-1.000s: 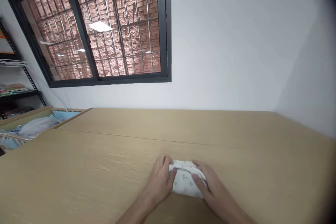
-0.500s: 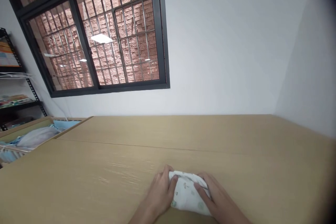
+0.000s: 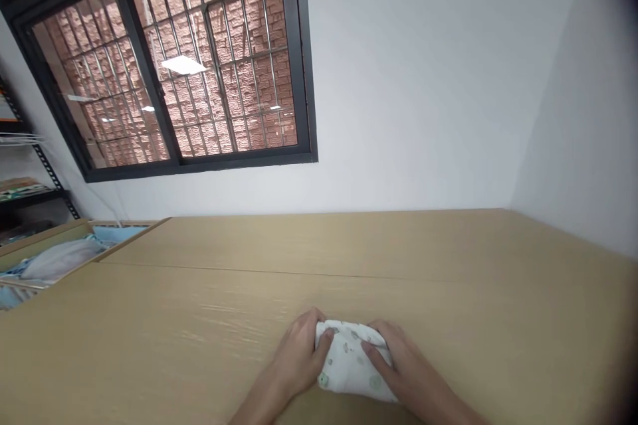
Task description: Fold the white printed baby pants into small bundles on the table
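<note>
Lying near the front edge of the light wooden table [image 3: 448, 265]: a small folded white cloth with a faint green print [image 3: 349, 365]. Gripping its left end, left hand [image 3: 299, 358], fingers curled over. Pressing on its right side, right hand [image 3: 403, 372], thumb on top.

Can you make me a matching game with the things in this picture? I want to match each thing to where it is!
Things:
1. folded white cloth
2. cardboard box
3. window
4. left hand

Places:
A. on the wall, above the table
B. at the table's far left edge
C. between both hands, on the table
D. pressed against the cloth's left side

Pairs: 1-C, 2-B, 3-A, 4-D
</note>
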{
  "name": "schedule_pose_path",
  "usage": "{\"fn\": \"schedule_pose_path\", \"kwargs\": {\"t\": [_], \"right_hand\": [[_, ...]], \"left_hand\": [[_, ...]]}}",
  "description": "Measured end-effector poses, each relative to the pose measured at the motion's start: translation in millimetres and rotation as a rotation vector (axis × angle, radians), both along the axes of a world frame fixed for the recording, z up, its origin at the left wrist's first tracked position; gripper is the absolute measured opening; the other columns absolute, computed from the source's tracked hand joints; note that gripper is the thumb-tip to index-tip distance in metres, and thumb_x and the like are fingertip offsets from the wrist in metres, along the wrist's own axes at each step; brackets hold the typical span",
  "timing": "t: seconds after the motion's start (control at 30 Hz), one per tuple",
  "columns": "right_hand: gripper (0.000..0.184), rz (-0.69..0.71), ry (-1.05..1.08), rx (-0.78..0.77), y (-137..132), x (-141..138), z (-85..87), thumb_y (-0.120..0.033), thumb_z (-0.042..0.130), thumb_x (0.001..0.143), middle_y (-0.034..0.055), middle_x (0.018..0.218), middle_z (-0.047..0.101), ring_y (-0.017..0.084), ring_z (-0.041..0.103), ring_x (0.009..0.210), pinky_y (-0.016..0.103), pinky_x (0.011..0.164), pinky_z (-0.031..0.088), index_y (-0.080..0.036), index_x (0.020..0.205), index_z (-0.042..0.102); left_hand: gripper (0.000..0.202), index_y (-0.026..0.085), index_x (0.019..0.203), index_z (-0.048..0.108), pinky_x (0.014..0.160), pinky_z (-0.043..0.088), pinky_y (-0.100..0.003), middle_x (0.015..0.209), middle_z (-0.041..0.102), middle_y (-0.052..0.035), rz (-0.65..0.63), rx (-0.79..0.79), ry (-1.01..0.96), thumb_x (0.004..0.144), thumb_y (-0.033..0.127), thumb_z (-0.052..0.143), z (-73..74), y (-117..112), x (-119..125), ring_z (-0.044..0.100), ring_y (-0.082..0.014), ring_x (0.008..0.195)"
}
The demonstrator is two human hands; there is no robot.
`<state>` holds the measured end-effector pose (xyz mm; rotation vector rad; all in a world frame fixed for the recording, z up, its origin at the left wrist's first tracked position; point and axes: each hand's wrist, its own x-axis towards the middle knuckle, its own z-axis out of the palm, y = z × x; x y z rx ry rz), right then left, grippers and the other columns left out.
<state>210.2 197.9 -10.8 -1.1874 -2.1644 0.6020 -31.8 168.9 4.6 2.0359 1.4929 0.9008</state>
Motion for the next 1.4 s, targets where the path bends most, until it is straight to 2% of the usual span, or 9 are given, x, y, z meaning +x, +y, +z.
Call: {"fn": "schedule_pose_path", "kwargs": {"t": [0.3,0.7,1.2,1.3,1.4], "right_hand": [[0.034,0.025,-0.026,0.016,-3.0,0.1,4.8,-0.049,0.038,0.102,0.0086,0.105,0.064,0.027,0.059,0.103,0.04,0.09,0.048,-0.023,0.104,0.06],[0.033,0.039,-0.055,0.052,-4.2,0.8,4.4,-0.048,0.038,0.103,0.0078,0.103,0.064,0.026,0.06,0.1,0.038,0.088,0.049,-0.023,0.103,0.061],[0.031,0.05,-0.066,0.092,-3.6,-0.1,4.5,-0.045,0.038,0.104,0.007,0.102,0.064,0.024,0.061,0.099,0.038,0.087,0.052,-0.023,0.103,0.059],[0.028,0.034,-0.04,0.144,-2.0,0.4,0.6,-0.043,0.04,0.103,0.0083,0.107,0.064,0.024,0.062,0.102,0.038,0.089,0.054,-0.022,0.111,0.058],[0.029,-0.004,-0.01,0.286,0.7,0.7,-3.3,-0.042,0.044,0.101,0.0127,0.118,0.061,0.027,0.059,0.112,0.044,0.096,0.051,-0.021,0.119,0.055]], "left_hand": [[0.027,0.022,0.105,0.054,0.089,0.044,-0.037,0.102,0.064,-0.0055,0.001,-0.014,0.049,0.101,0.045,0.041,-0.8,1.0,-1.3,0.059,-0.0236,0.099],[0.028,0.021,0.101,0.051,0.092,0.044,-0.04,0.106,0.061,-0.007,-0.05,0.022,0.196,0.104,0.042,0.033,4.0,-2.3,-0.9,0.058,-0.0244,0.102],[0.029,0.02,0.103,0.052,0.091,0.046,-0.042,0.108,0.062,-0.0078,-0.03,0.037,0.309,0.105,0.039,0.031,5.8,-5.8,0.1,0.06,-0.0257,0.101],[0.028,0.02,0.102,0.053,0.091,0.047,-0.043,0.107,0.063,-0.0082,-0.021,0.04,0.307,0.105,0.038,0.031,5.6,-5.9,0.5,0.06,-0.0261,0.1],[0.027,0.02,0.101,0.053,0.092,0.046,-0.042,0.107,0.063,-0.0079,-0.01,0.05,0.297,0.105,0.037,0.033,6.1,-5.9,1.1,0.059,-0.0255,0.101]]}}
